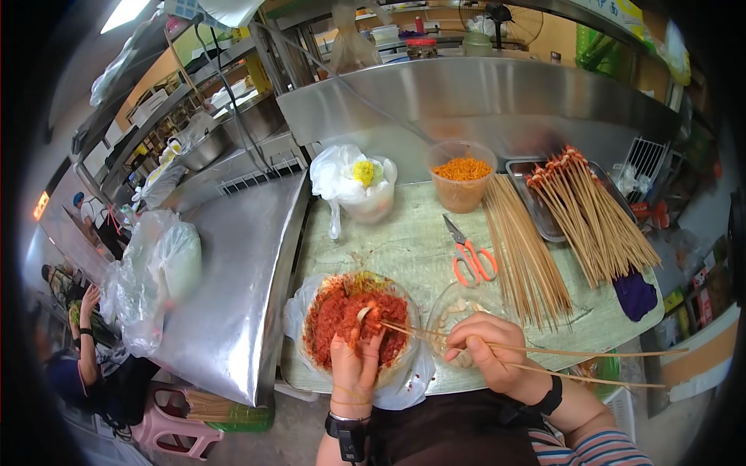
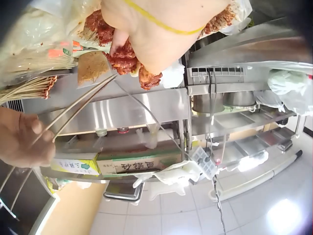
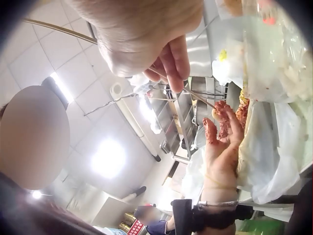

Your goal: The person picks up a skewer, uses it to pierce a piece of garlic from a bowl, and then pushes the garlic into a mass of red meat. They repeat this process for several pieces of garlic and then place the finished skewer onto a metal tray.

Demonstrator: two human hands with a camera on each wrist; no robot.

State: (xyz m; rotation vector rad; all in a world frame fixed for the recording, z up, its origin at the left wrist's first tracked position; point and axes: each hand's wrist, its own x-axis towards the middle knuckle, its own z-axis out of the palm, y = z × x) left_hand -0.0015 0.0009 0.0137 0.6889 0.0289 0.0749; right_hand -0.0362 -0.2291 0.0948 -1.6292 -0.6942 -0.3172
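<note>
My left hand, fingertips coated red, holds a piece of red marinated meat with a pale slice against it. It is over a lined bowl heaped with the same red meat. My right hand grips two thin bamboo skewers, their long ends sticking out to the right. The skewer tips reach the meat at my left fingers, as the right wrist view also shows with the left hand. Partly under my right hand is a clear bowl of pale slices.
Orange-handled scissors lie behind the clear bowl. Beyond are a tub of orange crumbs, a bagged white tub, loose skewers and a metal tray with loaded skewers. A steel counter adjoins at left.
</note>
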